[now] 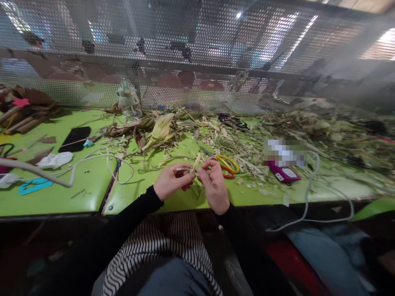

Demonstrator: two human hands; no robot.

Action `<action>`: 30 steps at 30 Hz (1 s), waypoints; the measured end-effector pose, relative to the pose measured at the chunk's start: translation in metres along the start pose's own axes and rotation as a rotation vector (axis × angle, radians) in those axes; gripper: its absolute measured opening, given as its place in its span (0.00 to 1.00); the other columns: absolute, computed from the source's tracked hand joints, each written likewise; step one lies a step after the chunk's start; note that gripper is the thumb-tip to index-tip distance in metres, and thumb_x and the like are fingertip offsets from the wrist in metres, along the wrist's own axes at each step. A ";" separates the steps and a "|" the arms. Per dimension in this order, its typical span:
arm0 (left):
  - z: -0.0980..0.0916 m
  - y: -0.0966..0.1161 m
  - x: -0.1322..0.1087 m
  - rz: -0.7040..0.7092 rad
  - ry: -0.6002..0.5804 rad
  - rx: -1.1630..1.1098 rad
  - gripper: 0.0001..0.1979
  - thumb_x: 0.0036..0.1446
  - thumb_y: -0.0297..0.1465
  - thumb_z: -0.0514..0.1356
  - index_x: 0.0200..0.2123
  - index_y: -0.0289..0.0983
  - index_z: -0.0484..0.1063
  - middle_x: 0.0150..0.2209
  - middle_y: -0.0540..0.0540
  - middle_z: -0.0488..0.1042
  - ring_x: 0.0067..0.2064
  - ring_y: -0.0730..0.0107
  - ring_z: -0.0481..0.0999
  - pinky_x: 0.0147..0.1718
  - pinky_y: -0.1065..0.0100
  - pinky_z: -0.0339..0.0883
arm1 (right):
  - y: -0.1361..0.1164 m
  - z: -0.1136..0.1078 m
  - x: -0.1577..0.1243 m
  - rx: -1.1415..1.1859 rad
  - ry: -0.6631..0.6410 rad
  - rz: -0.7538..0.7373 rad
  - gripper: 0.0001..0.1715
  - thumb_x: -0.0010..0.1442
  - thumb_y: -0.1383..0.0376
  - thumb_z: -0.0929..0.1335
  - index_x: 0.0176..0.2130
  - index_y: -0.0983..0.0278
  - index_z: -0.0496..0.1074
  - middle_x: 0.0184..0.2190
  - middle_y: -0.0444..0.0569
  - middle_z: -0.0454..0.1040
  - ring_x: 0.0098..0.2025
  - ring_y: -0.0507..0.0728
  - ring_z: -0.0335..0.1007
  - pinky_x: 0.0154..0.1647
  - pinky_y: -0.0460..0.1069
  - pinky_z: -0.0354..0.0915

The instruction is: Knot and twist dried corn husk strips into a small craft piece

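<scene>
Two hands (175, 179) (212, 184), grip pinched on pale strips (197, 160), scissors (228, 158) just beyond, plant clippings (248, 166) around

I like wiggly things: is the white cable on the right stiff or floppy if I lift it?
The white cable is probably floppy, since it bends in loose curves. It might slide, as part droops past the edge of the table.

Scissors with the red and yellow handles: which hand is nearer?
Right. The right hand is just on the near side of the scissors, close to their handles; the left hand is farther off, to the left.
</scene>
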State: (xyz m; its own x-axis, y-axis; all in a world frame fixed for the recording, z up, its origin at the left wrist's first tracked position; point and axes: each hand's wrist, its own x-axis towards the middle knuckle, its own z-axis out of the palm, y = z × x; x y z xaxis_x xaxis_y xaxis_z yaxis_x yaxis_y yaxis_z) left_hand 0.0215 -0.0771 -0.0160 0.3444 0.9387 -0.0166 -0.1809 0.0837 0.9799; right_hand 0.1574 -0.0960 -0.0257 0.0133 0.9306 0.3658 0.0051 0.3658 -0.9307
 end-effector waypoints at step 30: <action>-0.006 -0.008 0.000 -0.025 -0.030 0.101 0.18 0.46 0.41 0.63 0.34 0.34 0.67 0.23 0.51 0.73 0.18 0.80 0.68 0.14 0.78 0.58 | 0.007 -0.003 -0.003 -0.093 -0.030 0.121 0.10 0.58 0.58 0.65 0.33 0.62 0.65 0.25 0.42 0.67 0.26 0.51 0.65 0.29 0.46 0.64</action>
State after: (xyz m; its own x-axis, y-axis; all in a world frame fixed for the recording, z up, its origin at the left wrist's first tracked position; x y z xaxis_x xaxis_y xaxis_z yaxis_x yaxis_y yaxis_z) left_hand 0.0171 -0.0756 -0.0251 0.3754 0.9261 -0.0366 -0.0787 0.0712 0.9944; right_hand 0.1604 -0.0964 -0.0333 -0.0108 0.9684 0.2493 0.0976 0.2491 -0.9635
